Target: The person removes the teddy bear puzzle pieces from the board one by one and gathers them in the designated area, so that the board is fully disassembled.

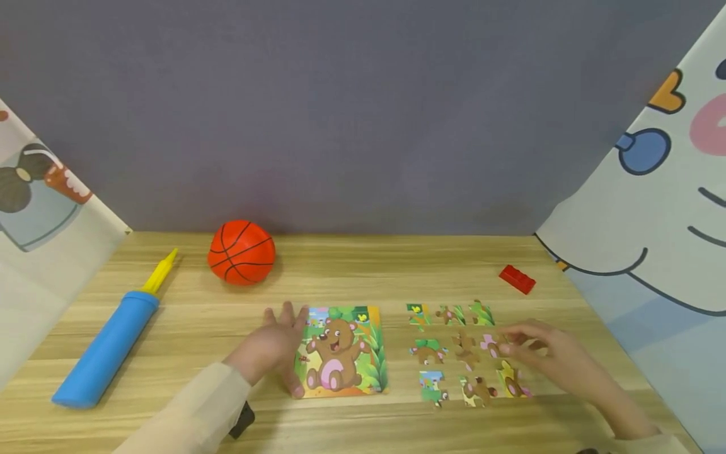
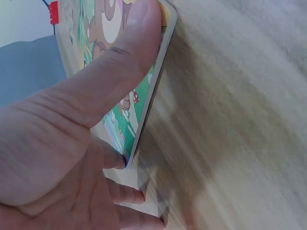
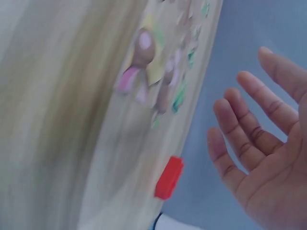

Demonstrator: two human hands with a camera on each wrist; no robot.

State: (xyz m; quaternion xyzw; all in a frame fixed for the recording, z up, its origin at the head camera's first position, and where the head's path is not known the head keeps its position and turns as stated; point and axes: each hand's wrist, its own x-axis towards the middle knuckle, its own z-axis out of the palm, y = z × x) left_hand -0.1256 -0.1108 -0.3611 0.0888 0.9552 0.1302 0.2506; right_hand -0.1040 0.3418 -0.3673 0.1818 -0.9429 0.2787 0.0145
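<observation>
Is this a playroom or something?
Probably a play corner: a wooden table holds a bear puzzle board, loose puzzle pieces and a toy basketball, with cartoon curtains at the sides.

The right hand (image 3: 261, 158) hangs open-fingered above blurred, seemingly puzzle pieces (image 3: 153, 76) and a red brick (image 3: 169, 178).

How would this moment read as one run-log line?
left hand: rests on bear puzzle board | right hand: open above loose puzzle pieces | red brick: untouched
</observation>
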